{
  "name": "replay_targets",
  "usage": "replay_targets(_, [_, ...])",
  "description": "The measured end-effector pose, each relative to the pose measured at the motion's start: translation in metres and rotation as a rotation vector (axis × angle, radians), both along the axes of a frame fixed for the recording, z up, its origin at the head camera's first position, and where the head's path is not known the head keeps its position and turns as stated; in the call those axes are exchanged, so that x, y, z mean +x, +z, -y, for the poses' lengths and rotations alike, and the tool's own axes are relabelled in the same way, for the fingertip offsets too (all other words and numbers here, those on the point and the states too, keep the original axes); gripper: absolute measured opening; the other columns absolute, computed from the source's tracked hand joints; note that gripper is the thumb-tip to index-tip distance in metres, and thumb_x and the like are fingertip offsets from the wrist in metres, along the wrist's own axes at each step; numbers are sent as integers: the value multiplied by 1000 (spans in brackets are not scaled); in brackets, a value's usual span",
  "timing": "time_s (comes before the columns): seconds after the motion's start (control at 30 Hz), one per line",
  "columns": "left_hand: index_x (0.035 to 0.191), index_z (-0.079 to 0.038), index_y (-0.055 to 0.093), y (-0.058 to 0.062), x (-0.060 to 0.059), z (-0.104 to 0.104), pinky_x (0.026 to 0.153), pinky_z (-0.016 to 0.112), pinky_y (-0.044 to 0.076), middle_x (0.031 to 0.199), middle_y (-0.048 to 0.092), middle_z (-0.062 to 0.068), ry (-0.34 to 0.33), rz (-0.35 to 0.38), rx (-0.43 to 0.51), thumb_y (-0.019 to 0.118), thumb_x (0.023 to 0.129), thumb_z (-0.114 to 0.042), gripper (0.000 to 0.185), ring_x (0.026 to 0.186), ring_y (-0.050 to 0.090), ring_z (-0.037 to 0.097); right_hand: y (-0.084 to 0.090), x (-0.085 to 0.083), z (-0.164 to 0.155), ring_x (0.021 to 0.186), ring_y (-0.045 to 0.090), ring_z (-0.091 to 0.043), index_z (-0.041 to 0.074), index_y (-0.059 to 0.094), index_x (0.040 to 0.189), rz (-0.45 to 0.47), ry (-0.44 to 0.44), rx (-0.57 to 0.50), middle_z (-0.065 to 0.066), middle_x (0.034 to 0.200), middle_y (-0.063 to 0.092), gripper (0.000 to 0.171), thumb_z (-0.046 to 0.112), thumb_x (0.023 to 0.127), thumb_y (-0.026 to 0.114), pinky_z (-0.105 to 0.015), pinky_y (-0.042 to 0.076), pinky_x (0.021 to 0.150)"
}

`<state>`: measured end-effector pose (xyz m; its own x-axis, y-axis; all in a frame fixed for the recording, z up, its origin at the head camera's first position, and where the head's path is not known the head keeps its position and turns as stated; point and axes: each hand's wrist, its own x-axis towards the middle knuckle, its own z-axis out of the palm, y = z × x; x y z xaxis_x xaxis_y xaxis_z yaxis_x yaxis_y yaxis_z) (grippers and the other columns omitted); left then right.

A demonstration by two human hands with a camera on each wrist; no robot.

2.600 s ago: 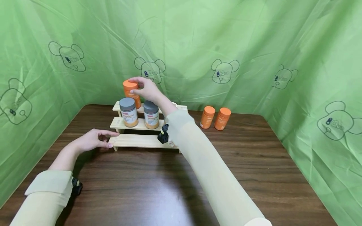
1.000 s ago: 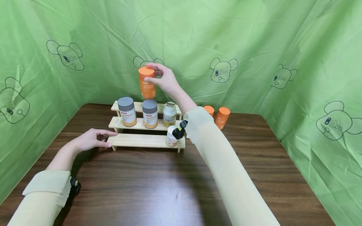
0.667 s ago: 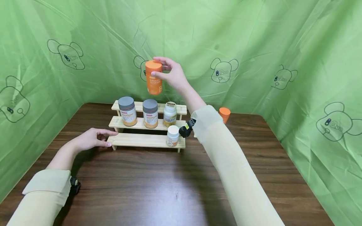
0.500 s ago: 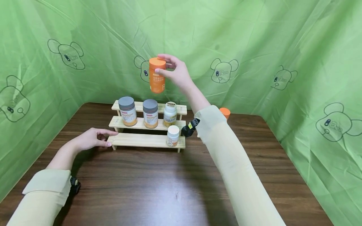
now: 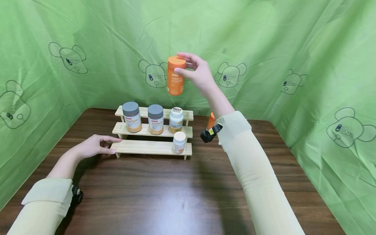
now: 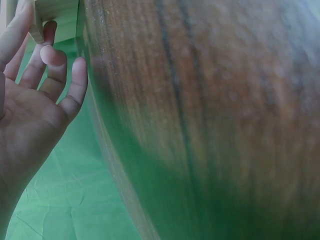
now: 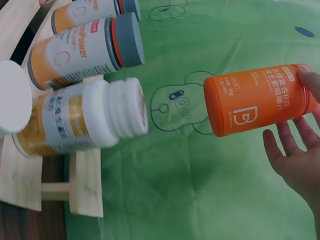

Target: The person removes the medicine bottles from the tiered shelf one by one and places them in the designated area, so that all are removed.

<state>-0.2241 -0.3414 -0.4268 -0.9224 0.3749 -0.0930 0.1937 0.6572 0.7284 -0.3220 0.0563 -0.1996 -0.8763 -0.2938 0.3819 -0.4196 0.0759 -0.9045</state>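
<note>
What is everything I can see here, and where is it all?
Orange bottle: 1, orange, held in the air above the rack.
Grey-lidded jars: 2, white and orange, middle step.
White bottle: 1, white, middle step, right.
Small white bottle: 1, bottom step, right.
Orange bottle on table: 1, mostly hidden behind the sleeve.
Stepped rack: 1, pale wood, on table.
Table: 1, dark wood.
Green cloth: backdrop, bear drawings.
Left hand: touches rack's left end.
Right hand: pinches the orange bottle's top.
</note>
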Motion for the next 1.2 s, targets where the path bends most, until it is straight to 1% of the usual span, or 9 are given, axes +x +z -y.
replay_targets(0.07, [129, -15, 60, 0, 1, 1, 62, 25, 41, 64, 57, 0, 4, 3, -2, 77, 77, -32, 57, 61, 56, 15, 2, 2, -5, 112, 54, -17, 18, 61, 125, -10, -3, 5, 0, 124, 59, 52, 10, 76, 78, -32, 47, 90])
replay_targets(0.33, [130, -12, 58, 0, 3, 3, 60, 26, 43, 69, 62, 7, 9, 26, 17, 76, 79, -30, 58, 61, 58, 19, 8, 8, -23, 114, 53, -18, 14, 61, 124, -30, 18, -4, -2, 124, 59, 51, 9, 76, 78, -34, 45, 92])
replay_targets(0.57, [129, -15, 59, 0, 2, 5, 60, 28, 45, 70, 64, 10, 8, 29, 18, 76, 78, -32, 57, 61, 59, 20, 10, 10, -40, 115, 52, -18, 13, 62, 123, -42, 3, 14, -2, 126, 58, 50, 10, 76, 78, -35, 45, 92])
replay_targets(0.73, [129, -14, 59, 0, 3, 4, 60, 29, 45, 70, 64, 10, 9, 35, 28, 77, 78, -31, 57, 61, 59, 19, 13, 15, -56, 115, 53, -18, 14, 64, 121, -40, -12, -4, -3, 126, 59, 49, 9, 74, 80, -34, 45, 91])
replay_targets(1.0, [130, -11, 58, -1, 3, 4, 60, 31, 46, 71, 65, 12, -8, 43, 45, 76, 79, -28, 56, 60, 59, 20, 15, 25, -81, 110, 53, -21, 13, 67, 117, -98, -11, -44, -5, 118, 63, 46, 6, 74, 79, -31, 41, 93])
replay_targets(1.2, [130, -11, 58, 1, 4, 5, 61, 29, 46, 73, 65, 12, -7, 28, 36, 76, 79, -27, 56, 61, 60, 21, 17, 32, -97, 105, 54, -23, 10, 67, 116, -124, 8, -86, -8, 115, 64, 43, 3, 75, 77, -28, 44, 85])
